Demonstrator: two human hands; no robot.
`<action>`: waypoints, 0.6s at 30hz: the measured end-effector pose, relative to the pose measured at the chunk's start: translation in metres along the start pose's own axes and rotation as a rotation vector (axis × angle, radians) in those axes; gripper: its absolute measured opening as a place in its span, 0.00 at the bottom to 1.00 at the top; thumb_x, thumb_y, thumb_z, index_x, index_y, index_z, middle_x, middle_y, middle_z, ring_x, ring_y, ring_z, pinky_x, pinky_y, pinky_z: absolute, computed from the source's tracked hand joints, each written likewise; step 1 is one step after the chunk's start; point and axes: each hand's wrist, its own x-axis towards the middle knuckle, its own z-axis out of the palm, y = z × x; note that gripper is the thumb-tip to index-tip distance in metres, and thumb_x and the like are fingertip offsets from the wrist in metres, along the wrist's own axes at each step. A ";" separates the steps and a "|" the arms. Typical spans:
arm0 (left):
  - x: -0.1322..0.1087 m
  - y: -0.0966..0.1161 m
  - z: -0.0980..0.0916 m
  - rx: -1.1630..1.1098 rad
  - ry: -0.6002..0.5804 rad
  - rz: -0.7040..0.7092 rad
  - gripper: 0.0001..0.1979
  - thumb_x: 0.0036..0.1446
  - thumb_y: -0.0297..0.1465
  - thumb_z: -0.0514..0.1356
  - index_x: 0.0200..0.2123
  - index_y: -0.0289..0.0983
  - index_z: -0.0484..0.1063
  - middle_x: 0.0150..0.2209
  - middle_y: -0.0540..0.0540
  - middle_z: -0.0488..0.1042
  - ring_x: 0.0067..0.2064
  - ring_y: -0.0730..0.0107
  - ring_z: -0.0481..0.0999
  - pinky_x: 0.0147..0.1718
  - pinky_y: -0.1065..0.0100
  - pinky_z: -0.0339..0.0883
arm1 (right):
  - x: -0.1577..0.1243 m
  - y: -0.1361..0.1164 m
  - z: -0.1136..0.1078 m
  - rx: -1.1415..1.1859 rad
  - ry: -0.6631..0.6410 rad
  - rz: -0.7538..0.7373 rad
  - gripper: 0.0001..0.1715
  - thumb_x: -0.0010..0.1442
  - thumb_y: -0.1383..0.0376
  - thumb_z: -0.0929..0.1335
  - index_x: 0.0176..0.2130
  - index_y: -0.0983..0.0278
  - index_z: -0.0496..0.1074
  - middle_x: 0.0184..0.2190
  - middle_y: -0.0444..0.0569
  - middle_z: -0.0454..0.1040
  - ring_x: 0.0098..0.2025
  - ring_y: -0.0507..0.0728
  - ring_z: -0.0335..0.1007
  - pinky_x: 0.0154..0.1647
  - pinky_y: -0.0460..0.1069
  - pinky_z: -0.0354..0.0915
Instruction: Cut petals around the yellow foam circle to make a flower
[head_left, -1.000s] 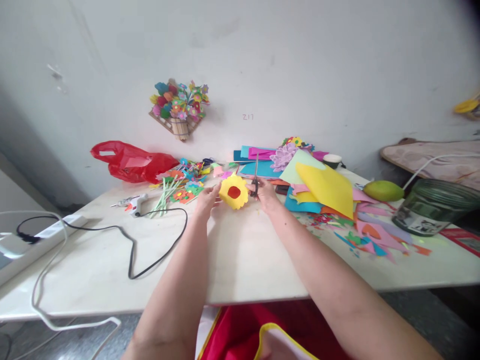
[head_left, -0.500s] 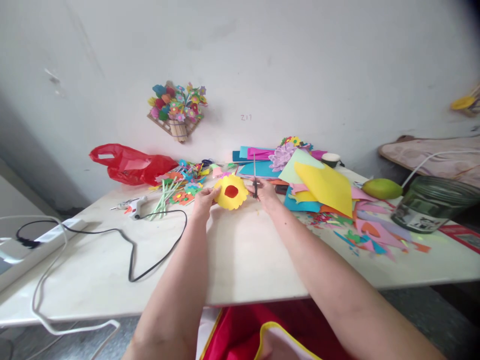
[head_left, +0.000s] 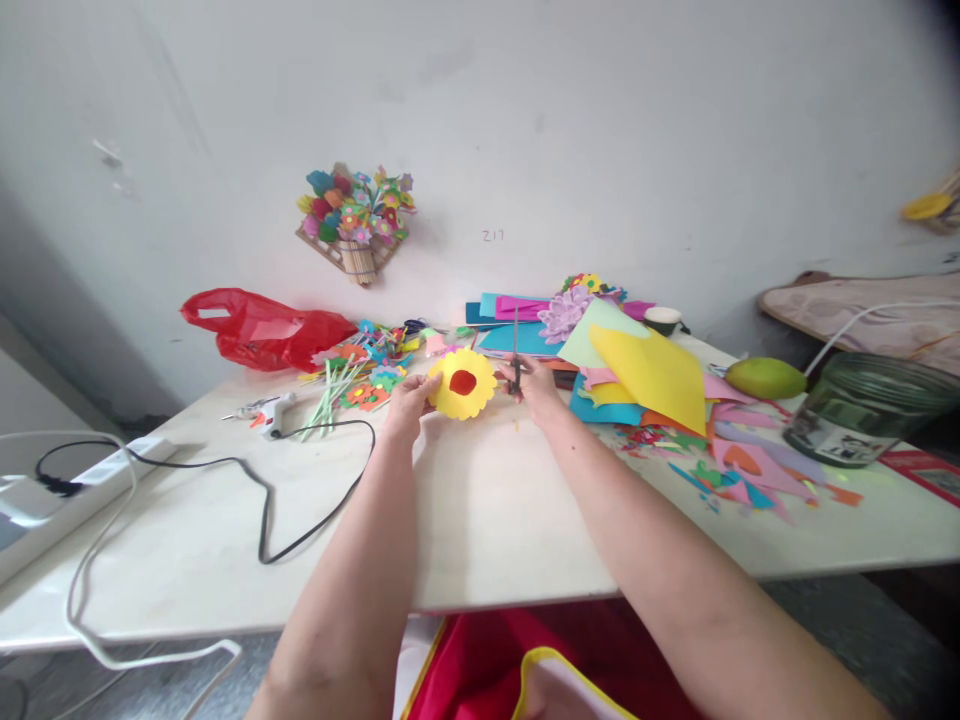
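Note:
Between the fingers of my left hand (head_left: pixel 409 402) is the edge of a yellow foam flower (head_left: pixel 450 402) with a scalloped rim and a dark red round centre (head_left: pixel 463 382). It is held up over the table, its face toward me. My right hand (head_left: pixel 536 388) is closed around a pair of scissors (head_left: pixel 516 365), just right of the flower. The scissor blades point up and away from me, apart from the flower. Fingertips of both hands are partly hidden.
On the white table (head_left: pixel 495 520), a glue gun (head_left: pixel 274 413) with a black cord, pale green sticks (head_left: pixel 330 400) and a red plastic bag (head_left: pixel 262 330) lie left. Foam sheets (head_left: pixel 652 375), scraps (head_left: pixel 739 475), a green-yellow fruit (head_left: pixel 765 378) and a glass jar (head_left: pixel 855 410) occupy the right.
My right hand and the scissors have shifted slightly right, away from the flower. My left hand and the flower stay nearly in place.

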 end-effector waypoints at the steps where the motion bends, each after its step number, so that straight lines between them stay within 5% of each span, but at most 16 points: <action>1: 0.000 0.001 0.000 0.005 0.000 0.003 0.21 0.34 0.43 0.69 0.23 0.36 0.64 0.21 0.51 0.69 0.24 0.72 0.72 0.24 0.71 0.67 | -0.001 -0.002 0.001 -0.003 -0.004 -0.001 0.26 0.41 0.58 0.74 0.40 0.64 0.70 0.23 0.43 0.72 0.15 0.47 0.63 0.13 0.42 0.47; 13: -0.006 0.007 0.005 0.008 -0.082 0.010 0.21 0.33 0.41 0.71 0.22 0.35 0.65 0.20 0.52 0.68 0.23 0.76 0.70 0.23 0.74 0.64 | -0.006 -0.012 0.007 0.006 -0.090 -0.025 0.24 0.34 0.62 0.74 0.34 0.63 0.68 0.21 0.38 0.69 0.22 0.48 0.64 0.23 0.44 0.58; 18: -0.003 0.003 0.005 -0.099 -0.094 -0.084 0.20 0.38 0.45 0.68 0.26 0.35 0.69 0.23 0.47 0.73 0.24 0.70 0.74 0.26 0.70 0.69 | -0.007 -0.012 0.011 -0.002 0.003 -0.029 0.25 0.34 0.61 0.74 0.34 0.63 0.67 0.21 0.39 0.68 0.22 0.49 0.65 0.20 0.43 0.55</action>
